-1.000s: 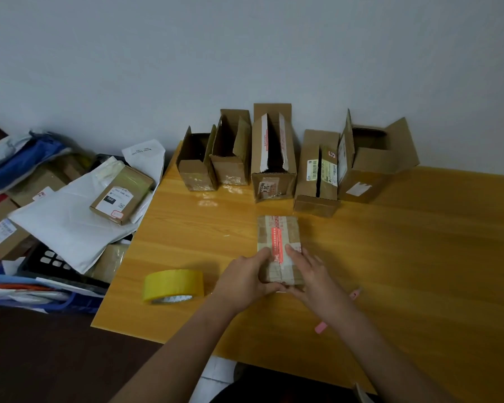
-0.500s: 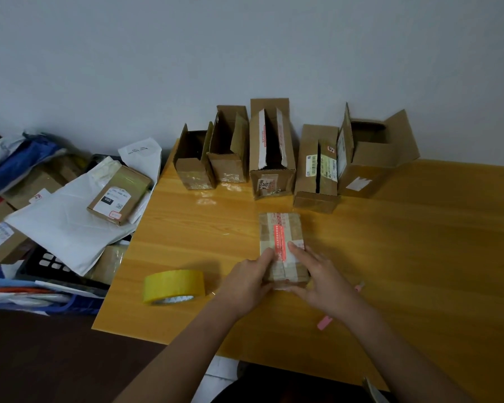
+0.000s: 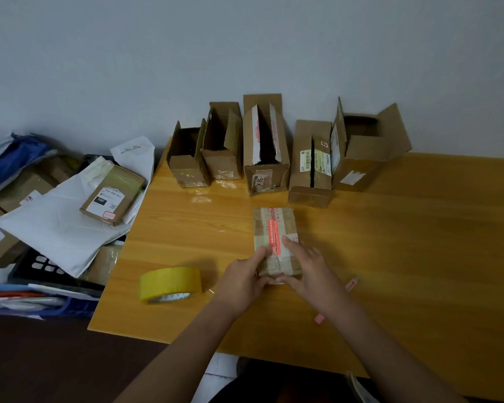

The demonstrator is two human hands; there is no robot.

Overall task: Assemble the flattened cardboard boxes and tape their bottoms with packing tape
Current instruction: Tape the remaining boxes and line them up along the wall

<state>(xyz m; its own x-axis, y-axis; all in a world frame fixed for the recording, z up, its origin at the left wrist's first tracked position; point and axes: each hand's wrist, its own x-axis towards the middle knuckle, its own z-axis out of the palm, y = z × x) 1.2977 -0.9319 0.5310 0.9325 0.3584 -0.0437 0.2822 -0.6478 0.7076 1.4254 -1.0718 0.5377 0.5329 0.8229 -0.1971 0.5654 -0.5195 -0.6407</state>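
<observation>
Pressing the box near the bench's front edge, left hand and right hand grip its near end; light, stiff, probably crushable, best held by its sides.

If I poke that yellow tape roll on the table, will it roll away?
Probably not. The yellow tape roll lies flat on its side on the table, so a poke would likely just slide it over the smooth wood. Stood on its edge, it could roll. It looks thick and full, so probably stiff and a bit heavy for its size.
</observation>
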